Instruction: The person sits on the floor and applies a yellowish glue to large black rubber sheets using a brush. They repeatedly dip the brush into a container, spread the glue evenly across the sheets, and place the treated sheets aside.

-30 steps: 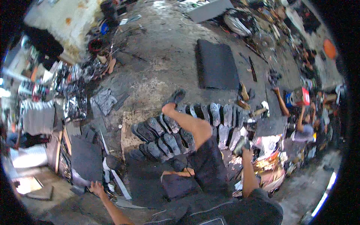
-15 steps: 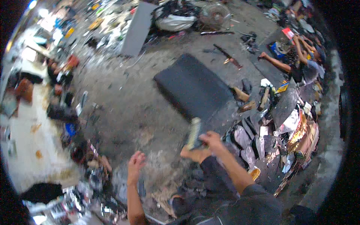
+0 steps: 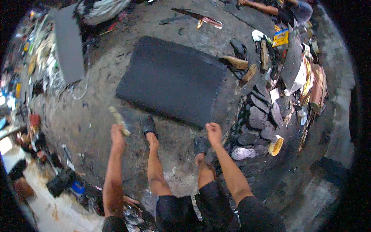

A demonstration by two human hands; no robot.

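The grey floor (image 3: 92, 120) carries a dark mat (image 3: 174, 79), lying with its long near edge toward the person. To the right of the mat's near right corner, there is a heap of dark soles (image 3: 258, 116). The right hand (image 3: 215, 134) is at this same corner with bent fingers; whether they grip it, I cannot tell. The left hand (image 3: 118, 137), near the left corner, is closed around a narrow pale piece (image 3: 115, 114).
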